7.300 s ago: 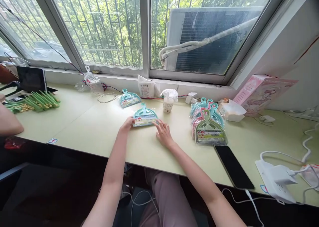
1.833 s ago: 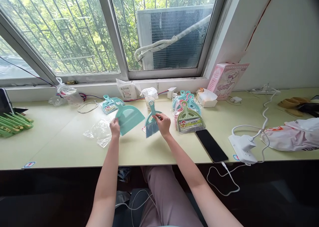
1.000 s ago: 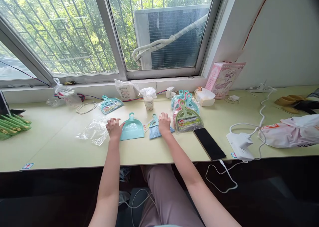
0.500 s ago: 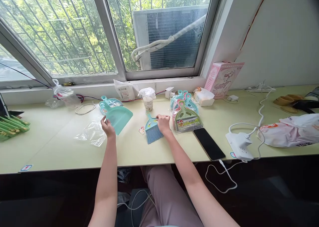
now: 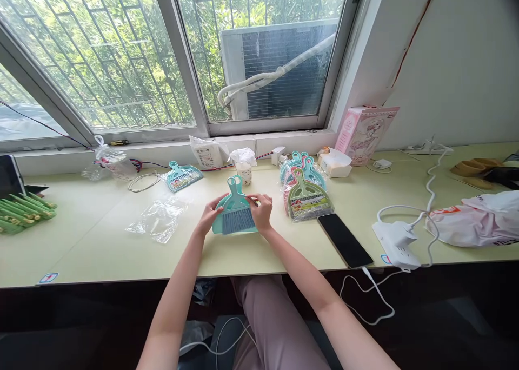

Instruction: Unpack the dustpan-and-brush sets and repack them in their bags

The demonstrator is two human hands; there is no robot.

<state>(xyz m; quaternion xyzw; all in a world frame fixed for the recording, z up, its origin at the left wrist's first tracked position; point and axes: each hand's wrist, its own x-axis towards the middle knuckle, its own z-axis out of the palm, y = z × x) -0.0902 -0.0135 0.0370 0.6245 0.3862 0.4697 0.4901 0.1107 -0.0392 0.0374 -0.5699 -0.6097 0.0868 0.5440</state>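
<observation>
In front of me a small teal brush [image 5: 237, 220] with grey-blue bristles lies against a teal dustpan [image 5: 218, 226], their handles lined up at the top. My left hand [image 5: 208, 214] grips the dustpan by its left edge. At the other side my right hand [image 5: 261, 210] pinches the brush near its right shoulder. A crumpled clear plastic bag [image 5: 158, 220] lies to the left of my hands. Behind it rests a wrapped teal brush-and-dustpan set [image 5: 182, 176]. Several more wrapped sets [image 5: 306, 194], green, pink and teal, are piled to the right.
A black phone [image 5: 344, 240] on a charging cable and a white power strip [image 5: 395, 243] lie at the right front. Behind my hands stands a paper cup [image 5: 244, 172]. Green stalks [image 5: 24, 213] lie far left; a tissue pack [image 5: 334, 163] and pink box [image 5: 367, 134] stand back right.
My left hand has brought the dustpan right and down, behind the brush. The brush has turned more upright, and the two pieces now overlap. The view has shifted slightly.
</observation>
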